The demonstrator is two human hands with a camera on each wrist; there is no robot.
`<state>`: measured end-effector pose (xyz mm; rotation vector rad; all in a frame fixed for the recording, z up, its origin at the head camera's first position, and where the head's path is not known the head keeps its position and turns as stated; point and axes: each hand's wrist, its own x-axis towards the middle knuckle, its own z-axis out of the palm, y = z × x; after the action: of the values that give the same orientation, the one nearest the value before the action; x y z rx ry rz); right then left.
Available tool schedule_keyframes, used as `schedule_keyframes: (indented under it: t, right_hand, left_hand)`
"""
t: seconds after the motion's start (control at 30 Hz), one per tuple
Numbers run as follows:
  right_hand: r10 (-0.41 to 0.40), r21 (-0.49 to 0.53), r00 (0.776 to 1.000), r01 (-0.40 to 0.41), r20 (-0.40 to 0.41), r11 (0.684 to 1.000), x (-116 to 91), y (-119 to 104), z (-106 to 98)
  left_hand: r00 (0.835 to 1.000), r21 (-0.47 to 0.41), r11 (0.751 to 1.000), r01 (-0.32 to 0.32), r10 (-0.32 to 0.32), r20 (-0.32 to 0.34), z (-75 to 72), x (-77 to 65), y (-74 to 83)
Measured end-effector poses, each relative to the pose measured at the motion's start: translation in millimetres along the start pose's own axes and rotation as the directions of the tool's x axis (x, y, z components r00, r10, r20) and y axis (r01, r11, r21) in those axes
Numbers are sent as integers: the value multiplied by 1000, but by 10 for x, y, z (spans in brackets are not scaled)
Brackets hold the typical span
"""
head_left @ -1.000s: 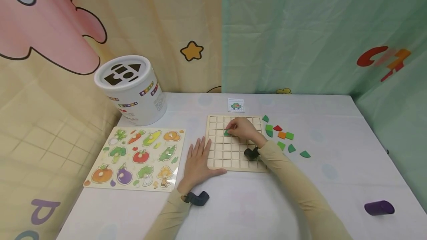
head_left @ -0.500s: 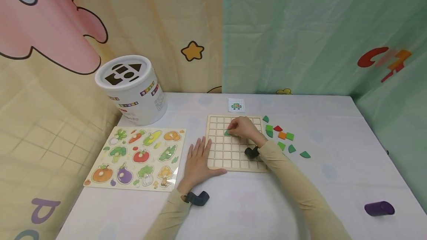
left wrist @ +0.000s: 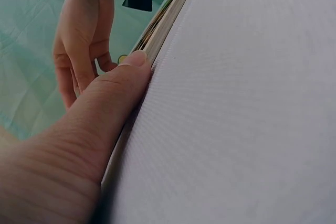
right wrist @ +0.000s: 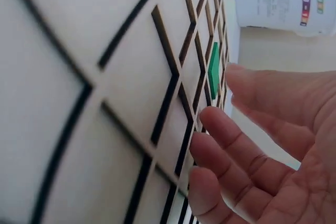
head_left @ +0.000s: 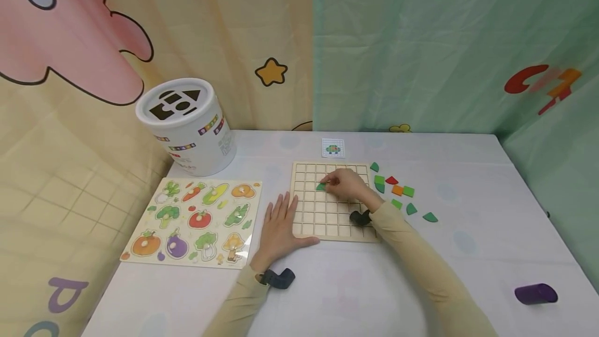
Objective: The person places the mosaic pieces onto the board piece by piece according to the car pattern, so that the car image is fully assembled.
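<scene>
A square wooden grid board (head_left: pixel 312 222) lies on the table. My left hand (head_left: pixel 278 228) rests at its near left corner with fingers spread, the thumb along the front edge; in the left wrist view the thumb (left wrist: pixel 118 85) presses that edge. One green quarter-circle piece (head_left: pixel 320 187) sits in an upper cell of the board. Just right of it is my right hand (head_left: pixel 346 183), fingers loosely bent. The right wrist view has the green piece (right wrist: pixel 213 71) lying in the grid, beside the thumb tip, with no finger wrapped round it.
Loose green, red and orange pieces (head_left: pixel 397 190) lie right of the board. A small pattern card (head_left: pixel 333 148) is behind it. On the left are a vegetable puzzle board (head_left: pixel 187 222) and a white bucket (head_left: pixel 196 139). A purple cylinder (head_left: pixel 535 294) lies far right.
My right hand has drawn back slightly to the right from the green piece, letting it go in the board. The left hand has stayed at the board's corner.
</scene>
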<state>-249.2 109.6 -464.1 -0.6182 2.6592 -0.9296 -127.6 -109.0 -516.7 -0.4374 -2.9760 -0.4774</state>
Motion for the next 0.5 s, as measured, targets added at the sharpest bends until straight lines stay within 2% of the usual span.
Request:
schedule_keyframes:
  t: [0.1, 0.2, 0.3, 0.4, 0.5]
  right_hand:
    - [-57, 16, 998, 57, -13, 998, -116, 65, -28]
    - [-100, 43, 992, 103, -76, 994, -282, 160, -76]
    - [-102, 55, 982, 112, -159, 992, -451, 288, -157]
    - [-72, 46, 970, 85, -234, 995, -581, 426, -265]
    - [-1, -9, 952, -1, -306, 1000, -669, 526, -387]
  left_hand:
    - [1000, 4, 1000, -1, 1, 0, 4, 11, 5]
    - [1000, 9, 1000, -5, 5, -4, 3, 17, 12]
    - [1000, 9, 1000, -9, 9, -10, 0, 13, 18]
    - [1000, -3, 1000, -8, 8, -16, 0, 4, 17]
    - [1000, -3, 1000, -4, 4, -14, 7, -3, 8]
